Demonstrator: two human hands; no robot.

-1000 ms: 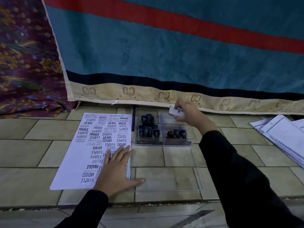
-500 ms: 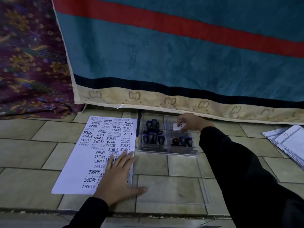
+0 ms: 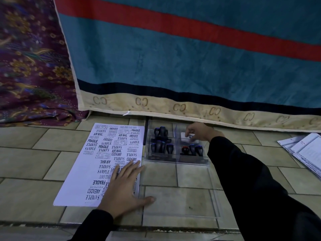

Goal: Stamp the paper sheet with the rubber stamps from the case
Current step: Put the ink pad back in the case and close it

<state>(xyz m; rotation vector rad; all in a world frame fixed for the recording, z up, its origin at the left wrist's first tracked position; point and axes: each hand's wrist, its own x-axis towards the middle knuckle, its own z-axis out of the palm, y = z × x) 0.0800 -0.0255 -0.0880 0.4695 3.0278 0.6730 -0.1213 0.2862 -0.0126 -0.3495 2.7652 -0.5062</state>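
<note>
A white paper sheet (image 3: 83,173) covered with many stamped words lies on the tiled floor. My left hand (image 3: 121,190) presses flat on its lower right part, fingers spread. To its right stands a clear plastic case (image 3: 176,160) holding several dark rubber stamps (image 3: 160,136). My right hand (image 3: 199,132) reaches into the case's far right compartment and grips a white ink pad box (image 3: 186,137), which sits low in the case.
The case's clear lid (image 3: 182,202) lies open flat on the floor toward me. A hanging teal blanket (image 3: 191,58) with a beige hem sits just behind the case. A stack of papers (image 3: 305,153) lies at the right. Patterned purple cloth (image 3: 29,66) is at far left.
My right hand has lowered the white ink pad box from above the case down into the far right compartment. The left hand has stayed on the paper.
</note>
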